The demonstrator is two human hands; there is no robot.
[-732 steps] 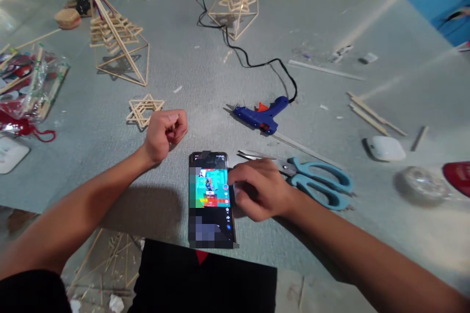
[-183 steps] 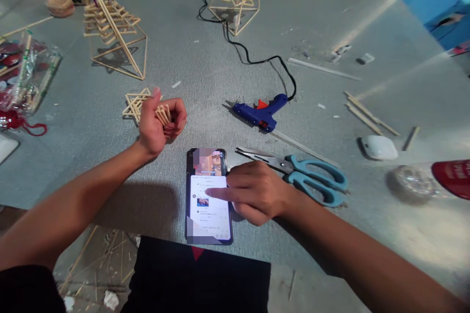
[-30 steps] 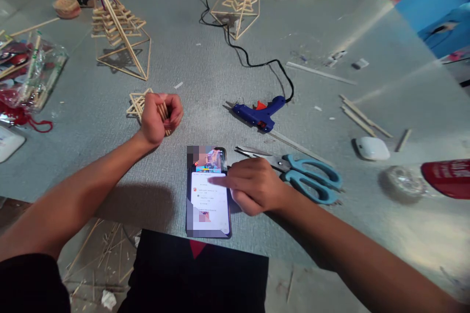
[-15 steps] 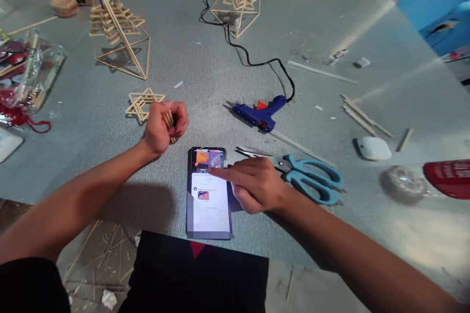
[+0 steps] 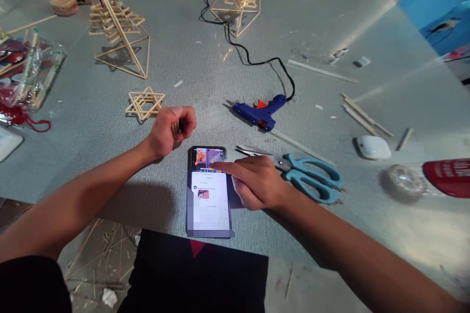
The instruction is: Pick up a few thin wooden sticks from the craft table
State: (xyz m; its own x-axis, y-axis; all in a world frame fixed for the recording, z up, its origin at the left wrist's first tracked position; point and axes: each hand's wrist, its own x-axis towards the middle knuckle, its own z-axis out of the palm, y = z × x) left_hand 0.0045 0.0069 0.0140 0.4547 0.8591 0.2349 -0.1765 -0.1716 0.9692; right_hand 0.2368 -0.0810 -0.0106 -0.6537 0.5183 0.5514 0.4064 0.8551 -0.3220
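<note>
My left hand (image 5: 169,129) is closed around a few short wooden sticks (image 5: 176,130), mostly hidden by the fingers. Just beyond it lies a flat star of wooden sticks (image 5: 141,106). Below it, a lit smartphone (image 5: 211,208) rests face up on the table. My right hand (image 5: 259,182) reaches over the phone's right edge, its index finger stretched onto the upper part of the screen and the other fingers curled, holding nothing. Behind that hand are scissors (image 5: 312,178) with light blue handles, partly covered. A blue hot glue gun (image 5: 257,115) lies farther back.
Two stick pyramids (image 5: 137,58) (image 5: 253,23) stand at the back. The glue gun's black cord (image 5: 253,63) winds between them. Plastic-wrapped supplies (image 5: 33,71) lie left. Loose sticks (image 5: 365,115), a white case (image 5: 373,147) and a red-labelled bottle (image 5: 448,178) are on the right.
My left hand has moved slightly right with the sticks, which show less now. My right index finger has slid a little up and right on the screen, where the upper picture differs.
</note>
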